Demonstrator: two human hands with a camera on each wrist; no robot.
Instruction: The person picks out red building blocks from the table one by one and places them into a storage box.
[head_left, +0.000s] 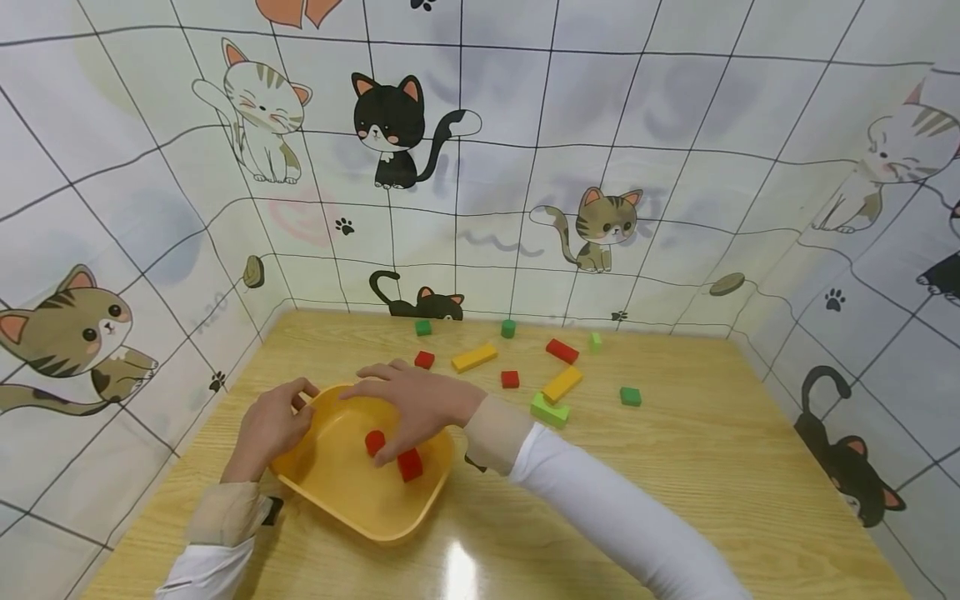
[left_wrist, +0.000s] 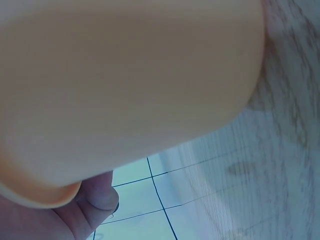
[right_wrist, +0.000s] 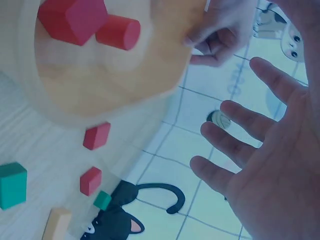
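A yellow plastic bin [head_left: 337,496] sits on the left part of the table, its outer wall filling much of the left wrist view. My left hand [head_left: 268,427] grips the bin's left rim between thumb and curled fingers. Over the bin hovers my right hand [head_left: 420,404], palm down with fingers spread and nothing held. Inside lie a red cylinder [head_left: 374,442] and a larger red block [head_left: 409,465], just below the right thumb. The right wrist view shows the right hand's fingers [right_wrist: 245,155] extended and apart from both red pieces.
Beyond the bin lie small red blocks [head_left: 510,379], a red cylinder [head_left: 562,351], yellow bars [head_left: 474,357], green blocks [head_left: 630,397] and a light green notched block [head_left: 550,411]. Cat-patterned cloth [head_left: 495,167] walls the table [head_left: 637,492] at the back and sides.
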